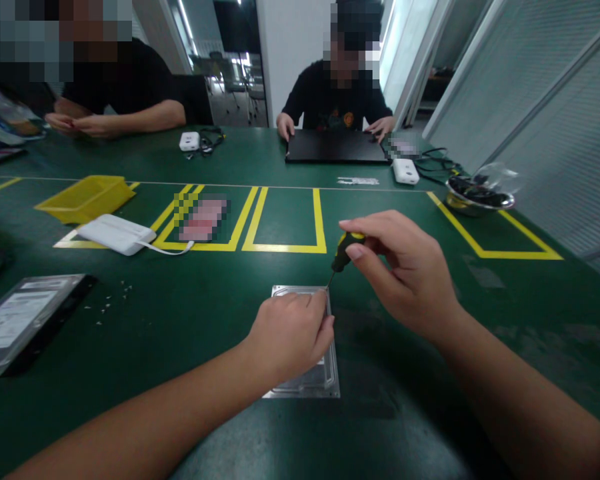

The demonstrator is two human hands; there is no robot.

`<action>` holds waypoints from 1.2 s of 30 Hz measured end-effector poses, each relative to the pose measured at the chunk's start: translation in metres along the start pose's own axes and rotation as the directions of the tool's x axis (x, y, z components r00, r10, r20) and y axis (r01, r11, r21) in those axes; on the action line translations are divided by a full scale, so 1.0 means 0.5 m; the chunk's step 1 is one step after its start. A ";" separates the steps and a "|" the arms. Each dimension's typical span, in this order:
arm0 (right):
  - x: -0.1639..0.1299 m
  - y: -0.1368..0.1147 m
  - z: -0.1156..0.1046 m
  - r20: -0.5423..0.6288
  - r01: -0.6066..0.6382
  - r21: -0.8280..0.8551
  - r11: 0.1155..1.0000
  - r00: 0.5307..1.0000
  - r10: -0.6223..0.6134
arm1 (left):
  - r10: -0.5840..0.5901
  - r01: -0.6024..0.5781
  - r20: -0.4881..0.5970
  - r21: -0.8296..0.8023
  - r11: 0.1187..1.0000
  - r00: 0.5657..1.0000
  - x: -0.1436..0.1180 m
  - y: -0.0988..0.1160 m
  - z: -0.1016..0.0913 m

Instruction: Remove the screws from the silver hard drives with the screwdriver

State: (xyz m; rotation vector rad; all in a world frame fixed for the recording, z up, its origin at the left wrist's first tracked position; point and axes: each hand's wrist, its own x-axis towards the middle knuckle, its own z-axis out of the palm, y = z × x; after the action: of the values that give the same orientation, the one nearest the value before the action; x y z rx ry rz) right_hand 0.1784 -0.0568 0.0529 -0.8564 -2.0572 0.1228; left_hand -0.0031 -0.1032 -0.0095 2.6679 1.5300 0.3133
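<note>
Your right hand [405, 273] pinches the yellow-and-black screwdriver [344, 252]; your left hand [293, 333], fingers curled, pins the flat silver metal plate [320, 380] near the desk's front edge. A tilted tip could slip off.

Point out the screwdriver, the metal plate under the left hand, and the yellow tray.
screwdriver [344, 253]: head view, on its black and yellow handle.
metal plate [320, 380]: head view, on its bare lower right part.
yellow tray [87, 198]: head view, on its near wall.
</note>
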 end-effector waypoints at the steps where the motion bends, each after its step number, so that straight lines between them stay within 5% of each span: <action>1: 0.001 -0.001 -0.001 0.004 0.008 -0.002 1.000 1.000 -0.008 | 0.000 0.000 -0.004 0.000 1.000 1.000 0.000 0.000 0.000; 36: 0.004 -0.010 -0.018 0.013 -0.002 0.006 1.000 1.000 0.002 | 0.026 -0.024 -0.045 0.039 0.999 0.999 -0.006 0.002 -0.001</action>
State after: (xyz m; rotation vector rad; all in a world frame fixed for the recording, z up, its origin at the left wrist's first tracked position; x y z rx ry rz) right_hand 0.1817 -0.0611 0.0617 -0.8558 -2.0675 0.1362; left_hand -0.0040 -0.1061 -0.0093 2.7293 1.5316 0.3522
